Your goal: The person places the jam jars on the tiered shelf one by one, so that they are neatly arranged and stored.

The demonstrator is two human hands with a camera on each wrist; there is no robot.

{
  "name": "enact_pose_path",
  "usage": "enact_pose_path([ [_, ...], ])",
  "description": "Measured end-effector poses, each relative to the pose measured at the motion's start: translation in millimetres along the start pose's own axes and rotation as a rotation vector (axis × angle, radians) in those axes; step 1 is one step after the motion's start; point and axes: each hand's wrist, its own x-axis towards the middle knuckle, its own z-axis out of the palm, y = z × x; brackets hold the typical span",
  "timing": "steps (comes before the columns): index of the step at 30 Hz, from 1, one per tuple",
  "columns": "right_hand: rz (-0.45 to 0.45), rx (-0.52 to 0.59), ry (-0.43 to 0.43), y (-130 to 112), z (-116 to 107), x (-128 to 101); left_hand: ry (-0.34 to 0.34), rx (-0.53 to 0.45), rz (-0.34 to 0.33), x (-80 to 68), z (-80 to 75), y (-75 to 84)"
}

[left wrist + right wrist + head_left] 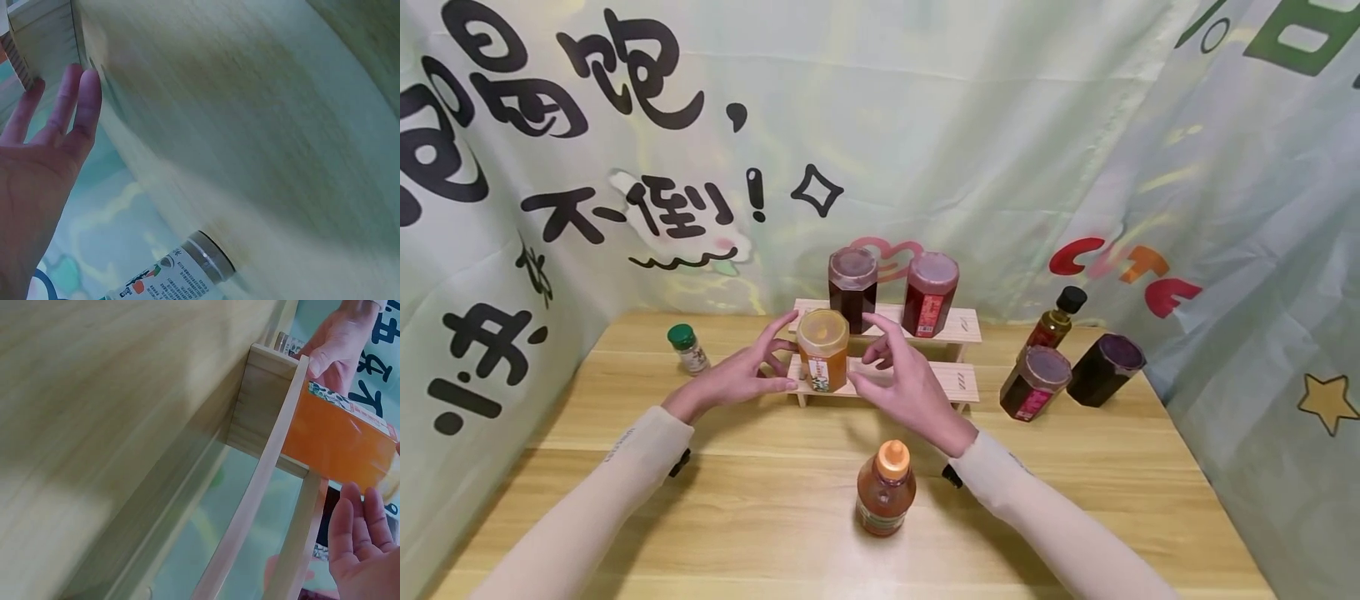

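Two arms in pale cream sleeves reaching forward, left hand (741,373) open with fingers spread and loosely bent, right hand (904,379) open opposite it, palms facing each other, fingertips apart, gripping nothing

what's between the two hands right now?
The orange jar on the lower step of the wooden rack. Head view shows it between the left hand and right hand, fingers open at its sides.
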Motion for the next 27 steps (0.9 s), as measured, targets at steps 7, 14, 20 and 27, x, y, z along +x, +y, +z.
enact_pose_path([
  [7, -0.036, 0.057, 0.098, 3.7, -15.4, -13.2, 0.006, 0.0, 0.01, -0.2, -0.4, 0.1],
  [14, -0.023, 0.098, 0.153, 4.7, -40.5, -28.4, 0.011, 0.01, 0.005, -0.1, 0.1, 0.8],
  [20, 0.014, 0.076, 0.222, 9.2, -65.1, -42.0, 0.01, -0.003, -0.01, 0.1, 0.0, 1.2],
  [27, 0.048, 0.023, 0.288, 11.0, -91.6, -57.0, 0.009, 0.003, -0.017, -0.2, 0.1, 0.6],
])
